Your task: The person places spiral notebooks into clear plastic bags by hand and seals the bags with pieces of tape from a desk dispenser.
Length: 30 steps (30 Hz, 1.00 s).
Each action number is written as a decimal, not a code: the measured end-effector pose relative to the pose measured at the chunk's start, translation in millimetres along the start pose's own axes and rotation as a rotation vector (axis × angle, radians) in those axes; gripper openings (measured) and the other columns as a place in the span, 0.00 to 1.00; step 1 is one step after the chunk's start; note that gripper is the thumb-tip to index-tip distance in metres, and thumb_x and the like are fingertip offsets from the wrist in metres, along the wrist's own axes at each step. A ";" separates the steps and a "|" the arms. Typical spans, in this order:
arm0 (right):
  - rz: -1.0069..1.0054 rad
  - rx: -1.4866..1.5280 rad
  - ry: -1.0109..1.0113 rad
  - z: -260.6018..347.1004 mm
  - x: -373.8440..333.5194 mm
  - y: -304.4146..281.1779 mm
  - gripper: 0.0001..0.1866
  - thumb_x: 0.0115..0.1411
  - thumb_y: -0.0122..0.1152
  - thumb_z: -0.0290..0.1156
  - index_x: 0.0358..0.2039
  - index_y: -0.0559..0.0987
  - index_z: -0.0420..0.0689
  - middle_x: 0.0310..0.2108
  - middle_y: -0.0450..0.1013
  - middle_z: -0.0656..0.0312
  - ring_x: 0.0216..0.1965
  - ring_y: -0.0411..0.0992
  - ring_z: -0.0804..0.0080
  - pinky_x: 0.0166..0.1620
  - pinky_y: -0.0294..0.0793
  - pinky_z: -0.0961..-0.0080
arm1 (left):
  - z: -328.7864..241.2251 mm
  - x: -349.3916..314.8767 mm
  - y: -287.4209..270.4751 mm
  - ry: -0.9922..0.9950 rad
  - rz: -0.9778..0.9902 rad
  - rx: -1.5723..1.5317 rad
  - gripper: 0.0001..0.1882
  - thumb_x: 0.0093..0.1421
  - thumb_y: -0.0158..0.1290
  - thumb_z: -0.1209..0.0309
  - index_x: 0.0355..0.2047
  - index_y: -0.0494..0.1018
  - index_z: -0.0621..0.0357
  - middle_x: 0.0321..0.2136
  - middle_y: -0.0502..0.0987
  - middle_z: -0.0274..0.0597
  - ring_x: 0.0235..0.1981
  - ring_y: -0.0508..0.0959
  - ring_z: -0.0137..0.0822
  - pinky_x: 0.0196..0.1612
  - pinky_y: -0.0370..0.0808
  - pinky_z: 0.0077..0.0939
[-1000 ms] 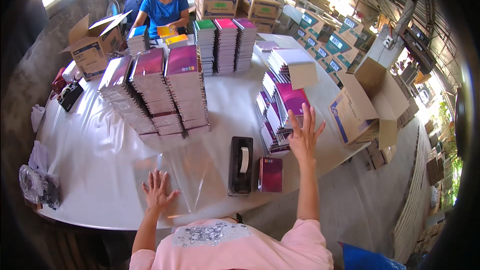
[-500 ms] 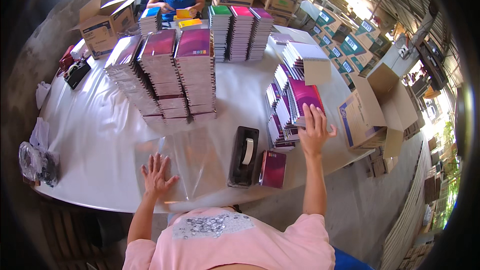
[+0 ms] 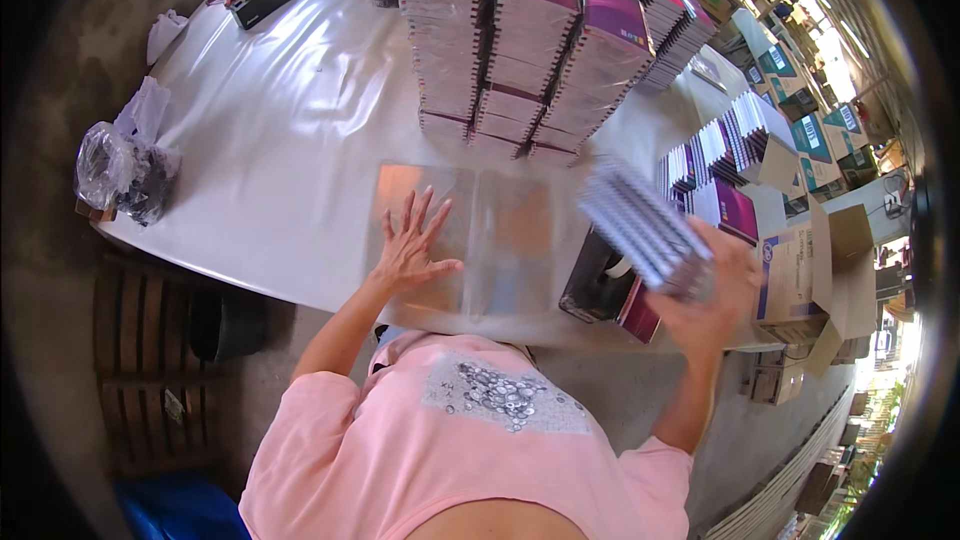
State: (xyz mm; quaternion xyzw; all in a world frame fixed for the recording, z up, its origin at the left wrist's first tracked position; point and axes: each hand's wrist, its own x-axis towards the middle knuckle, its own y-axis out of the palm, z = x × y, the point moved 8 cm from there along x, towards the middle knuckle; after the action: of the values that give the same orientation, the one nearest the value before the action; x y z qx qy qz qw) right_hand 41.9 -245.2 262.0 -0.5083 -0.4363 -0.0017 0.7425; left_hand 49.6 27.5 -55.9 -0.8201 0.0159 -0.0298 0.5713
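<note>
My left hand (image 3: 408,248) lies flat with fingers spread on clear plastic sheets (image 3: 512,230) near the table's front edge. In my right hand (image 3: 722,290) is a small stack of spiral notebooks (image 3: 640,220), lifted above the table with the wire bindings showing; motion smears it. Partly hidden under that stack stands a black tape dispenser (image 3: 588,285). A purple-covered notebook block (image 3: 638,316) sits beside it. Further right, more spiral notebooks (image 3: 736,208) lie in piles with purple and white covers.
Tall stacks of purple notebooks (image 3: 520,70), seemingly plastic-wrapped, stand at the back middle. An open carton (image 3: 790,285) is at the right edge. Bundled plastic (image 3: 135,175) lies at the left edge, another tape dispenser (image 3: 262,0) at the back left.
My right hand has taken notebooks off the right-hand pile and brought them left, over the tape dispenser. My left hand stays spread on the plastic. The view has swung, shifting the table scene.
</note>
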 end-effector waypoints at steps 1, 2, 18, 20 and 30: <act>0.082 0.049 0.027 13.8 6.5 22.3 0.34 0.25 0.65 0.31 0.43 0.76 0.48 0.36 0.74 0.63 0.39 0.71 0.66 0.44 0.57 0.70 | -3.7 -1.3 -16.8 0.041 -0.095 -0.090 0.59 0.41 0.49 0.29 0.66 0.41 0.44 0.66 0.38 0.46 0.67 0.37 0.48 0.59 0.35 0.64; 0.167 0.109 0.050 27.3 13.3 50.9 0.34 0.25 0.65 0.32 0.42 0.76 0.49 0.35 0.74 0.63 0.38 0.71 0.66 0.45 0.57 0.69 | -5.0 -4.6 -31.0 0.037 -0.094 -0.094 0.59 0.41 0.49 0.29 0.66 0.41 0.44 0.66 0.38 0.46 0.67 0.37 0.48 0.59 0.35 0.64; 0.353 0.888 0.176 25.6 -93.5 246.7 0.66 0.28 0.80 0.39 0.64 0.45 0.41 0.60 0.53 0.46 0.61 0.53 0.59 0.61 0.56 0.64 | -21.6 -8.6 -8.3 0.141 -0.065 -1.176 0.63 0.31 0.70 0.69 0.65 0.41 0.52 0.48 0.68 0.48 0.51 0.70 0.44 0.56 0.63 0.34; 0.253 1.089 0.427 56.0 -114.4 274.6 0.60 0.31 0.79 0.37 0.61 0.50 0.41 0.57 0.56 0.50 0.58 0.57 0.60 0.58 0.60 0.65 | -23.6 -5.0 -9.5 0.245 -0.179 -1.180 0.60 0.33 0.70 0.70 0.64 0.45 0.53 0.47 0.69 0.46 0.50 0.71 0.42 0.54 0.65 0.33; 0.286 1.122 0.554 43.7 -126.0 308.8 0.43 0.36 0.78 0.32 0.51 0.62 0.41 0.45 0.67 0.60 0.48 0.67 0.70 0.50 0.68 0.72 | -3.6 -7.8 9.6 0.001 -0.241 -0.932 0.41 0.36 0.68 0.68 0.51 0.60 0.57 0.44 0.71 0.50 0.46 0.73 0.48 0.49 0.69 0.35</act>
State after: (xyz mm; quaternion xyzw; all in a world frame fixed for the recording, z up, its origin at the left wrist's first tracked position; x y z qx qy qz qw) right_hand 73.5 -118.5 -48.0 -0.0763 -0.0909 0.1947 0.9737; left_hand 41.7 21.2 -63.8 -0.9848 -0.0675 -0.0857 0.1354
